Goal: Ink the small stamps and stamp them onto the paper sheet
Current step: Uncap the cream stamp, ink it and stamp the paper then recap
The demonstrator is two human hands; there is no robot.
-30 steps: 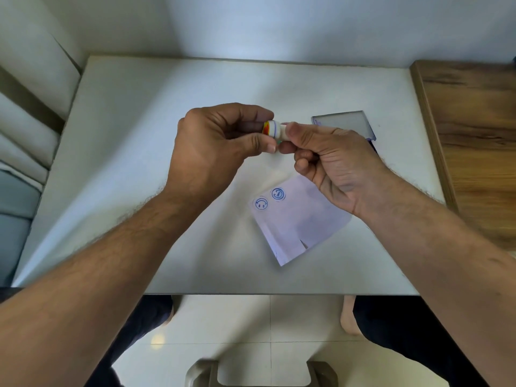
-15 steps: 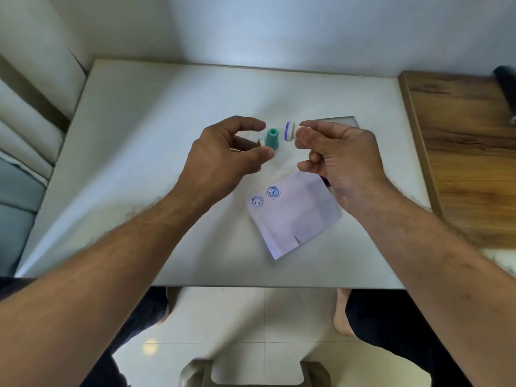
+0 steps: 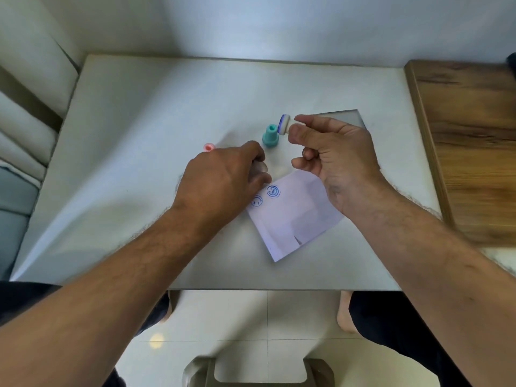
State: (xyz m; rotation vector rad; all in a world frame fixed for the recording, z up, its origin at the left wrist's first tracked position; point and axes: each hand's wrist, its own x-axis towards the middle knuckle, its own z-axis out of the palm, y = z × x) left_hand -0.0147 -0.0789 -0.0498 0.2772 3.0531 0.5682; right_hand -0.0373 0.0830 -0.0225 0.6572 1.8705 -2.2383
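Observation:
My right hand (image 3: 335,160) pinches a small white stamp (image 3: 286,127) between thumb and forefinger, its blue-inked face turned left, raised above the table. My left hand (image 3: 223,182) is low on the table at the paper's upper left corner, fingers curled round a small pale cap (image 3: 259,167) that is blurred and mostly hidden. The white paper sheet (image 3: 296,222) lies tilted between my hands and carries two blue smiley prints (image 3: 273,191). A teal stamp (image 3: 270,138) stands upright just left of the held stamp. A pink stamp (image 3: 208,147) sits behind my left hand.
A flat grey rectangular pad (image 3: 346,115) lies behind my right hand, partly hidden. The white table (image 3: 125,163) meets a wooden surface (image 3: 469,152) on the right. A cushioned seat borders the left edge. My knees and a stool show below the front edge.
The cap and stamp have come apart. My left hand has dropped with the cap to the table by the paper. My right hand stays raised with the stamp.

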